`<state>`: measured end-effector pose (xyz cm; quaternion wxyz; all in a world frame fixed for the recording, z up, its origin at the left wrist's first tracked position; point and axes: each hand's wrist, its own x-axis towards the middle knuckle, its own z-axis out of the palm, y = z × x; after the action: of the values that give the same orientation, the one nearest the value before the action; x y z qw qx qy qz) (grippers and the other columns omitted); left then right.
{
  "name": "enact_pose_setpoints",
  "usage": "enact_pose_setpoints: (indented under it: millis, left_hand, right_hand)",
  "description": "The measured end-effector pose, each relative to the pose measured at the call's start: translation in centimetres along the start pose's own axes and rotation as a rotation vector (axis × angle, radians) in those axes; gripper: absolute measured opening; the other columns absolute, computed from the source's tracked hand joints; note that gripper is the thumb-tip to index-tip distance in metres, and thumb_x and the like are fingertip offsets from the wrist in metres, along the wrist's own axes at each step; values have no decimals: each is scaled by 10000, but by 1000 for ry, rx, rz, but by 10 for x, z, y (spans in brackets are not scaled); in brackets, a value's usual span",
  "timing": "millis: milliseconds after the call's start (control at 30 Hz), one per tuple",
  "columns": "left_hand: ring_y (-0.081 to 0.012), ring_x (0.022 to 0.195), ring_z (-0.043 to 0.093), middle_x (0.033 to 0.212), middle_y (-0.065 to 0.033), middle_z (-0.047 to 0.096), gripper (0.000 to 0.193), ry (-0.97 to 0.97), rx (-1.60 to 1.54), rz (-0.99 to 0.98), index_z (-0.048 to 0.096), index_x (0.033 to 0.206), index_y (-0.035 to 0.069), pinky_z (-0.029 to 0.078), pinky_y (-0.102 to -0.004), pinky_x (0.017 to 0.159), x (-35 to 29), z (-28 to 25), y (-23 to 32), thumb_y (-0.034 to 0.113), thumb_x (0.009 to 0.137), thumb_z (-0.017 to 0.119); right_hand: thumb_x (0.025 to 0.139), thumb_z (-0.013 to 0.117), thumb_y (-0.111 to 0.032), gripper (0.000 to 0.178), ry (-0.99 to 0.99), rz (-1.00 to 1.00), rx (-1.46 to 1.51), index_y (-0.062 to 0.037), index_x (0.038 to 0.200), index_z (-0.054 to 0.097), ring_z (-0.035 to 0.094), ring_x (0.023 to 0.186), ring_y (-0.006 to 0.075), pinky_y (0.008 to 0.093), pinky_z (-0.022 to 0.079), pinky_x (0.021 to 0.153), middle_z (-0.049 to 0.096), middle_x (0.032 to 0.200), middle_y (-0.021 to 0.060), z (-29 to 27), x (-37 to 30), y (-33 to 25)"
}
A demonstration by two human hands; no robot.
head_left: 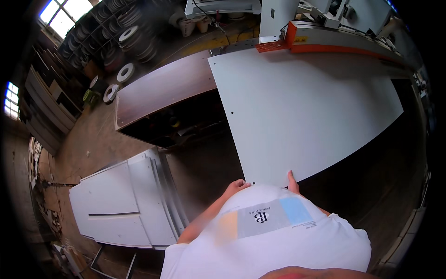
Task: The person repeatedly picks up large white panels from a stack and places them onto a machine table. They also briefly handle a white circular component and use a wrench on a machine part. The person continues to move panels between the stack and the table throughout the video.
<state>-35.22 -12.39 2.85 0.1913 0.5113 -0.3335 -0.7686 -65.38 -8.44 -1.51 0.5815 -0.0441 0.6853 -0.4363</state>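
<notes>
A large white panel [297,107] with small dark holes along its left edge lies flat in front of me. Its far edge meets a machine beneath an orange guard. My left hand [238,186] is closed at the panel's near left corner, fingers curled by the edge. Farther right, my right hand [293,182] grips the near edge, its thumb on the top face and its other fingers hidden below. My torso in a white shirt presses close to that same edge.
The machine [344,46] with its orange guard [290,39] spans the far right. A brown-topped table [167,88] stands left of the panel. Stacked white panels [116,204] lie at the lower left. Edging rolls [125,73] sit on the floor and racks behind.
</notes>
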Motion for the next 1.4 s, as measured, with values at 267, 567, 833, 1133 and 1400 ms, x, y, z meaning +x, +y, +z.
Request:
enact_pose_setpoints:
  millis: [267, 567, 833, 1133, 1400]
  left_hand:
    - [-99, 772, 577, 812, -44, 635, 383, 242, 205, 13, 617, 952, 17, 484, -290, 674, 4, 10, -71, 399, 951, 634]
    - [-123, 659, 598, 748, -66, 632, 266, 649, 243, -139, 626, 951, -24, 485, -284, 581, -115, -87, -158, 242, 949, 622]
    - [-229, 892, 656, 921, -137, 681, 372, 667, 583, -61, 657, 1018, 8, 505, -374, 804, -134, -151, -212, 361, 927, 585]
    - [-212, 924, 635, 958, -123, 690, 262, 573, 315, -9, 666, 992, 23, 491, -341, 832, -124, -125, -147, 242, 852, 701]
    - [-174, 838, 653, 856, -95, 704, 172, 579, 546, 150, 683, 908, 27, 510, -314, 766, -130, -239, -173, 174, 824, 715]
  right_hand:
    - [804, 651, -670, 538, 181, 194, 299, -166, 989, 629, 579, 678, 108, 276, 455, 563, 640, 856, -21, -20, -3, -42]
    - [797, 649, -682, 497, 292, 40, 332, -200, 916, 633, 533, 603, 41, 220, 419, 524, 604, 726, -94, -43, -2, -57]
    - [863, 656, -583, 461, -32, 51, 140, -140, 988, 622, 572, 644, 96, 259, 466, 596, 610, 775, -30, -20, -3, 6]
    - [811, 780, -392, 399, -135, -249, -710, -36, 980, 724, 635, 780, 134, 283, 507, 699, 700, 854, 46, 2, -29, 61]
    - [777, 784, -242, 272, -19, -307, -967, -34, 947, 741, 688, 833, 197, 315, 533, 746, 732, 910, 114, -14, -31, 95]
